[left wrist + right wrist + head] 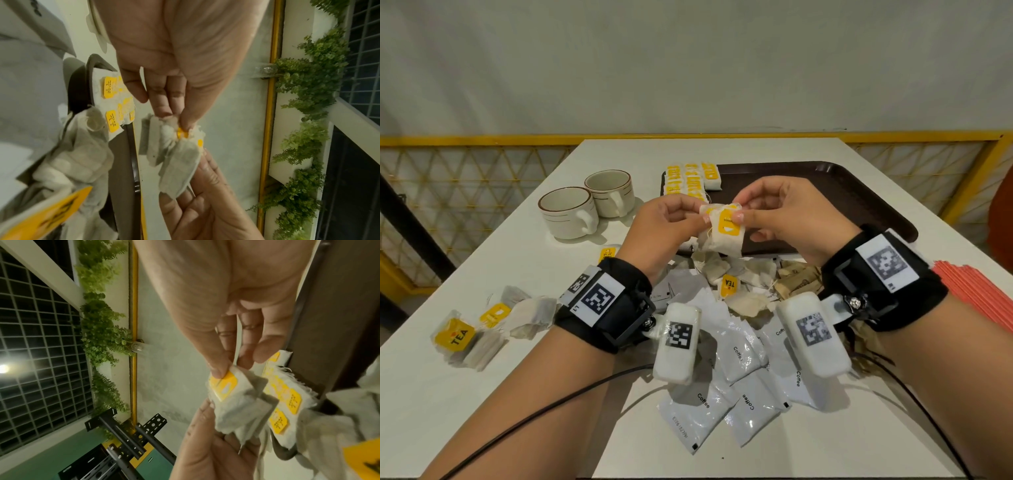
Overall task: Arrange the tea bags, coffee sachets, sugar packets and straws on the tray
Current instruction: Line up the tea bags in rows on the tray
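Pinching a tea-bag cluster (pixel 724 231) between them — left hand (pixel 661 229) and right hand (pixel 787 219), thumbs against forefingers — above the tray (pixel 859 192); bag count unclear.

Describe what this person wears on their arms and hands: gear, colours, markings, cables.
Both forearms are bare, no sleeves or gloves. Each wrist carries a black strap: left wrist band, right wrist band. Both bear white tags with black square-pattern markers, plus a white rounded camera module, also marked. A thin black cable trails from each.
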Demonstrator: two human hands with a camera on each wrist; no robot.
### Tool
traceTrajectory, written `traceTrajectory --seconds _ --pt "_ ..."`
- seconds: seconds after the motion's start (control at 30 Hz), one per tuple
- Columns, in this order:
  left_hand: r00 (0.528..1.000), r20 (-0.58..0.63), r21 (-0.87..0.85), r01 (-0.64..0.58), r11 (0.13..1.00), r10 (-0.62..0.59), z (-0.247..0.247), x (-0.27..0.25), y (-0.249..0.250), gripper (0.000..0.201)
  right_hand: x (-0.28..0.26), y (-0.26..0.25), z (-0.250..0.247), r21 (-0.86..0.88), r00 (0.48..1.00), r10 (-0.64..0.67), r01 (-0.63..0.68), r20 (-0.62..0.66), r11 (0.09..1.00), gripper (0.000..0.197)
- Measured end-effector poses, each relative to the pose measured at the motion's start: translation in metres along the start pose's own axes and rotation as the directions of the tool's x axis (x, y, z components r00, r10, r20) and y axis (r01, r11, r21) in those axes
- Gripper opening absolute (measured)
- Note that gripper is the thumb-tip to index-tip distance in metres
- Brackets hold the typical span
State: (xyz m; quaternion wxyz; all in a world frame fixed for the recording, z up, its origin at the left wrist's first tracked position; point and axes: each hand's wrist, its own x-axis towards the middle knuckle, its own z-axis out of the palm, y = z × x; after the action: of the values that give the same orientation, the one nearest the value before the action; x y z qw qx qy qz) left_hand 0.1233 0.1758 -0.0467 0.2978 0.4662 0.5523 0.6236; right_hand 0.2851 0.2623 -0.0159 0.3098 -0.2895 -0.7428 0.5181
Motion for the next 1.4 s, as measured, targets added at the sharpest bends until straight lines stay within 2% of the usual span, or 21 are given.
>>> traceTrajectory --seconds 0.1,0.17,0.3,0.47,0.57,0.67,0.9,1.13,1.3,1.4 --pt "0.997 -0.049 0.069 -0.064 0.996 0.067 -0.002 0.002 -0.002 0.019 -0.001 -0.001 -0.004 0.051 1.0 0.021 -0.021 0.008 0.998 0.012" --pt "0.993 -0.021 0.154 -0.115 0.981 0.12 -0.003 0.002 -0.003 0.027 -0.003 -0.001 -0.005 0.147 0.998 0.044 -0.051 0.053 0.988 0.013" --pt "0.995 0.043 0.223 -0.096 0.97 0.089 -0.001 0.002 -0.003 0.04 -0.003 -0.002 -0.006 0.263 0.99 0.087 -0.114 0.114 0.958 0.013" --pt "0.999 0.035 0.185 -0.031 0.982 0.025 0.002 0.001 0.0 0.035 -0.001 0.0 -0.004 0.181 0.994 0.091 -0.101 0.06 0.978 0.014" --pt "1.0 0.016 0.138 0.006 0.99 -0.008 0.005 -0.002 0.003 0.02 -0.001 0.003 0.0 0.163 0.997 0.08 -0.082 0.021 0.983 0.014" --pt "1.0 0.02 0.161 -0.016 0.987 0.013 0.005 -0.003 0.003 0.008 0.0 0.004 0.004 0.168 0.997 0.078 -0.076 -0.006 0.983 0.014" --pt "0.999 -0.016 0.147 -0.025 0.989 0.027 0.002 0.001 -0.002 0.007 0.0 0.006 0.009 0.079 0.999 0.04 -0.04 -0.004 0.996 0.041" --pt "0.998 -0.055 0.101 -0.019 0.995 0.025 0.001 0.002 -0.003 0.012 0.001 0.008 0.007 0.143 1.0 0.023 -0.023 -0.005 0.99 0.042" --pt "0.997 -0.075 0.142 -0.021 0.99 0.032 -0.002 0.004 -0.004 0.015 0.0 0.006 -0.007 0.028 0.999 -0.012 0.011 0.05 1.0 0.048" --pt "1.0 -0.016 0.181 -0.009 0.984 0.013 -0.004 0.006 -0.005 0.008 0.002 0.004 -0.011 -0.007 0.994 -0.026 0.027 0.106 1.0 0.049"
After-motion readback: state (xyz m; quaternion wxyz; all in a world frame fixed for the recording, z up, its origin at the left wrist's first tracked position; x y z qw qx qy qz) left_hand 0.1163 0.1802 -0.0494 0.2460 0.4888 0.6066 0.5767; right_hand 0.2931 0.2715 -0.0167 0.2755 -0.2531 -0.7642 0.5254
